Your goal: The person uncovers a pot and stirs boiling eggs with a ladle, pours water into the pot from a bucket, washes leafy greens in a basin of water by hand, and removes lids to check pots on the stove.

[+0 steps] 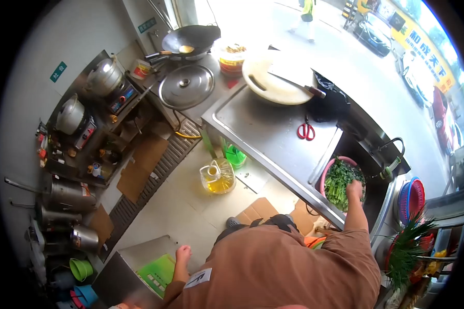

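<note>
My right hand point(354, 189) is down in a pink basin point(324, 181) that sits in the sink. Its fingers are closed among the chopped leafy greens point(338, 180) filling the basin, and their tips are hidden. My left hand point(183, 254) hangs at my side in a loose fist, apart from the counter. I see nothing in it. Nearest to that hand is a metal cabinet point(119, 275) with a bright green packet point(157, 273) on it.
A faucet point(394, 144) arches over the sink. On the steel counter point(265, 131) lie red-handled scissors point(305, 131) and a round cutting board point(263, 92) bearing a cleaver point(294, 78). A wok point(191, 38) and lid point(186, 86) are further left. An oil jug point(219, 176) stands on the floor.
</note>
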`<state>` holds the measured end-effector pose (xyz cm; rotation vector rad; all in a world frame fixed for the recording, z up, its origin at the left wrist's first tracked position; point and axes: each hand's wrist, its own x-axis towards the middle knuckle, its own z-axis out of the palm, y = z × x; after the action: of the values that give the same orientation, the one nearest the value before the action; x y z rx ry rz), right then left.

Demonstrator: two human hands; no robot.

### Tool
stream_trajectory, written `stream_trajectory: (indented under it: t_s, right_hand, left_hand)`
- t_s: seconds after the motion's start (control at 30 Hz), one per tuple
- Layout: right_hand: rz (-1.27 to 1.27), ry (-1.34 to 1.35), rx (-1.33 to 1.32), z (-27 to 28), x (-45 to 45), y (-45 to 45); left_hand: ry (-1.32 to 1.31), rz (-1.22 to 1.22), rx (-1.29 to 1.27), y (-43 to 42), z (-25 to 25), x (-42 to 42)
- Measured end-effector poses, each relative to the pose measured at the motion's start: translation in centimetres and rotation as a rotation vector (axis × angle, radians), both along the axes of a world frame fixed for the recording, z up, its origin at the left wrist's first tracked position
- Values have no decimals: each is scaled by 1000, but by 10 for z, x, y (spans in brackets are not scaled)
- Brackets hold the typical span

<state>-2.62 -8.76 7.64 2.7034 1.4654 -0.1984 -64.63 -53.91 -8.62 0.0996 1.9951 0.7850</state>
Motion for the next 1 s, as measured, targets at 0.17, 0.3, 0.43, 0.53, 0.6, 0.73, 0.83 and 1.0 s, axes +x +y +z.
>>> stream_trajectory:
  t_s: [0.17,0.3,0.43,0.53,0.6,0.73,0.83,1.0]
  right_hand:
    - [481,10,730,39,-115,26]
    - [806,246,940,73,-256,38]
    - [1060,587,895,77,-377,52]
    - [1107,776,877,76,-463,72]
    - [1069,747,804,84,-519,87]
    - [1091,655,805,112,-626,134]
    - [1141,808,768,146,-695,166]
    - [1304,989,785,156,-802,177]
  left_hand:
    - [-143,295,83,-78,-21,-28]
    - [-94,109,-70,-91,13,-5]
    - [-25,50,-12,-94,12,12]
    - [-1,81,15,-89,11,-1]
    - [8,127,29,-81,9,-18]
    - [22,201,34,-61,4,-69]
    - [29,227,22,-51,9,-111]
    - [-65,376,250,-64,12,-177]
